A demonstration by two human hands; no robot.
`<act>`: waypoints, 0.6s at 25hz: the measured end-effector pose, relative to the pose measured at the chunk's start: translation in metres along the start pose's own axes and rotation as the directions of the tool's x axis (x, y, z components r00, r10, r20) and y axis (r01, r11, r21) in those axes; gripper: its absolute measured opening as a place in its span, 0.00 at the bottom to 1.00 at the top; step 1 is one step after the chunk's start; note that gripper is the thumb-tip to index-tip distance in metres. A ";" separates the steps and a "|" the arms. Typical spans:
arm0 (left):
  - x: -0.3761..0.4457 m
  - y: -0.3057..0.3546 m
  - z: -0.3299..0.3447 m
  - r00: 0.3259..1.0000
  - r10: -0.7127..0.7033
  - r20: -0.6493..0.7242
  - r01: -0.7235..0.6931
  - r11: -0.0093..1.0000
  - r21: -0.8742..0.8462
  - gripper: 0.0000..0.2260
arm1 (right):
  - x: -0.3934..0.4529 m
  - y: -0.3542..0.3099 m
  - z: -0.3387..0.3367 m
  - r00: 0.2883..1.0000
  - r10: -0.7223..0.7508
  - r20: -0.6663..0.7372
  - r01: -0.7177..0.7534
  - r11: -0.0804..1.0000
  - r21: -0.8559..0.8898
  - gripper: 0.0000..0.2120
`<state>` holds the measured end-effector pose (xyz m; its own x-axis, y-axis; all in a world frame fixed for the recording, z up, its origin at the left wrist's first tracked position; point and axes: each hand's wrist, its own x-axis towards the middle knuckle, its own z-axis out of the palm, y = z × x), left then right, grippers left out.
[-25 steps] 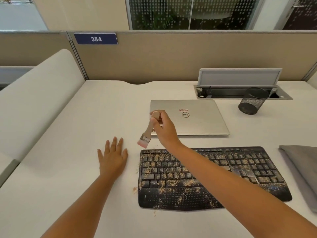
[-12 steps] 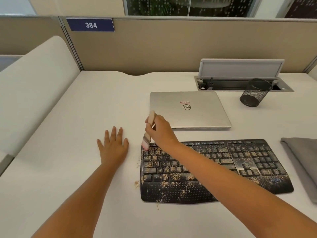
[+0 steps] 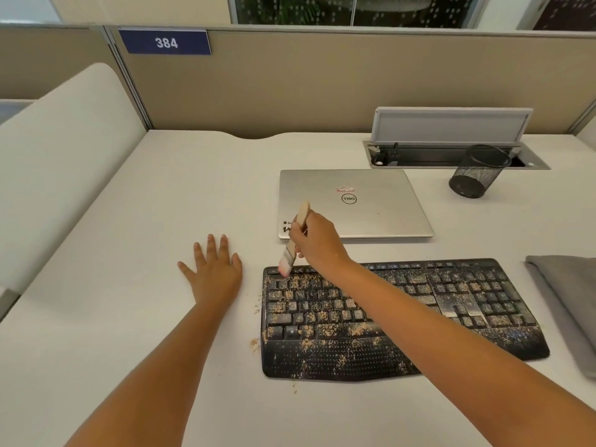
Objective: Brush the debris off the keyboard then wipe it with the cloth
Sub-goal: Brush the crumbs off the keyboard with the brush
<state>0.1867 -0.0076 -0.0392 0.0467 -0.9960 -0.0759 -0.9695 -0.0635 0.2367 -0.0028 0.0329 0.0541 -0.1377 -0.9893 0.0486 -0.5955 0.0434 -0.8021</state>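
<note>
The right hand (image 3: 317, 240) grips a brush (image 3: 292, 246), bristles down on the upper left corner of the keyboard (image 3: 403, 317), which lies across the lower centre of the frame with its long axis running left to right. Crumbs cover the keys rightward and downward from the bristles, so the sweep likely runs that way. The left hand (image 3: 214, 269) rests flat, fingers spread, on the worktop (image 3: 145, 253) just left of it. The cloth (image 3: 571, 304) waits at the right edge.

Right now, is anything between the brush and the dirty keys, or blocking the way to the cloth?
Nothing visible. The right hand holds the brush bristles-down on the keyboard; bare desk separates it from the cloth.
</note>
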 end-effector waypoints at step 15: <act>0.005 0.002 0.001 1.000 0.014 -0.020 -0.014 1.000 0.005 0.25 | 0.000 -0.016 0.004 0.995 -0.094 0.038 0.096 0.993 -0.063 0.10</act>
<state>0.1844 -0.0124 -0.0402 0.0374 -0.9979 -0.0535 -0.9713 -0.0489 0.2327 0.0098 0.0315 0.0649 -0.0514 -0.9936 0.1010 -0.6550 -0.0429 -0.7544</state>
